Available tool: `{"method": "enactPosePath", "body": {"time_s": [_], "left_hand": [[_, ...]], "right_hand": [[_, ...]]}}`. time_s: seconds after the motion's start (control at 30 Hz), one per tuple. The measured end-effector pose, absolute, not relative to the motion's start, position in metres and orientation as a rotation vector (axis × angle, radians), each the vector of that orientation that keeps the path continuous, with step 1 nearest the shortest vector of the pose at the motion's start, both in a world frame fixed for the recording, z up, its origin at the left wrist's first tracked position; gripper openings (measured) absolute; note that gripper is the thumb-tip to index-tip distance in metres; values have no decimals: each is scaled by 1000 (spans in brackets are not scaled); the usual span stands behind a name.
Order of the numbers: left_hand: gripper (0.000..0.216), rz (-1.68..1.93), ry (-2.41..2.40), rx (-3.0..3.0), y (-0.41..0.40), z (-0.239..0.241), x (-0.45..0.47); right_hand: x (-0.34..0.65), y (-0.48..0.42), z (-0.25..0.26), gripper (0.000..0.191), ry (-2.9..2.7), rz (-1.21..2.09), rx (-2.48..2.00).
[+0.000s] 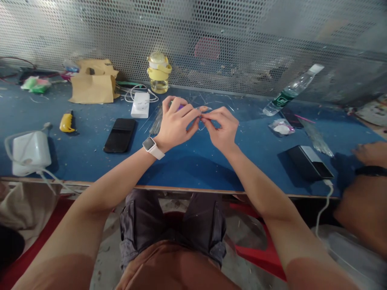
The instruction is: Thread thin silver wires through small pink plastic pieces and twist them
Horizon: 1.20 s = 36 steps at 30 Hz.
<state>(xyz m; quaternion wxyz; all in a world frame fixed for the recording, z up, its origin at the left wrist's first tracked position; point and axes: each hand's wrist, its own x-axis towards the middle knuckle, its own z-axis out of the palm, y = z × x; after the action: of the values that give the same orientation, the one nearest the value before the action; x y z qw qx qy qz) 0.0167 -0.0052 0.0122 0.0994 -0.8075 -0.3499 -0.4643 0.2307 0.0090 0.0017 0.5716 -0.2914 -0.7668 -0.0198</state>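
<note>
Pinched nearly closed, the left hand [177, 120] and right hand [223, 128] meet on a tiny piece [201, 116], too small to identify, above the blue tabletop [190, 171], probably steadying it between them. Thin, straight grey strands [156, 122] lie beside the left hand, presumably for easy reach.

The left forearm [121, 181] and right forearm [260, 185] reach forward, slanting inward. The left grip [177, 123] arches, back of the hand uppermost, its forefinger [191, 116] stretched inward — whether it meets the thumb [192, 128] is hard to tell. The right grip [223, 128] pinches, thumb near forefinger — both sets of fingertips close together.
</note>
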Motion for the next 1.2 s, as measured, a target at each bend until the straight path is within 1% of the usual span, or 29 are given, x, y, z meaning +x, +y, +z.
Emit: {"method": "enactPosePath", "body": {"time_s": [0.17, 0.4, 0.6, 0.8, 0.9, 1.07, 1.2], "left_hand": [[11, -1467, -1106, -2423, -10, 15, 20], [11, -1471, -1146, -2477, -8, 15, 21], [14, -1455, -1144, -2469, -7, 13, 21], [17, -1424, -1139, -2474, -4, 12, 21], [15, -1438, -1150, -2502, -1, 12, 19], [10, -1591, -1198, -2593, 3, 15, 16], [9, -1844, -1164, -2731, 3, 17, 17]], "right_hand": [[229, 2, 8, 31, -1812, 97, -732], [226, 0, 11, 42, -1805, 105, -777], [221, -2, 9, 40, -1774, 116, -752], [218, -1, 7, 47, -1747, 172, -809], [217, 0, 6, 45, -1736, 181, -776], [215, -1, 6, 42, -1726, 233, -758], [215, 2, 5, 45, -1652, 437, -733]]}}
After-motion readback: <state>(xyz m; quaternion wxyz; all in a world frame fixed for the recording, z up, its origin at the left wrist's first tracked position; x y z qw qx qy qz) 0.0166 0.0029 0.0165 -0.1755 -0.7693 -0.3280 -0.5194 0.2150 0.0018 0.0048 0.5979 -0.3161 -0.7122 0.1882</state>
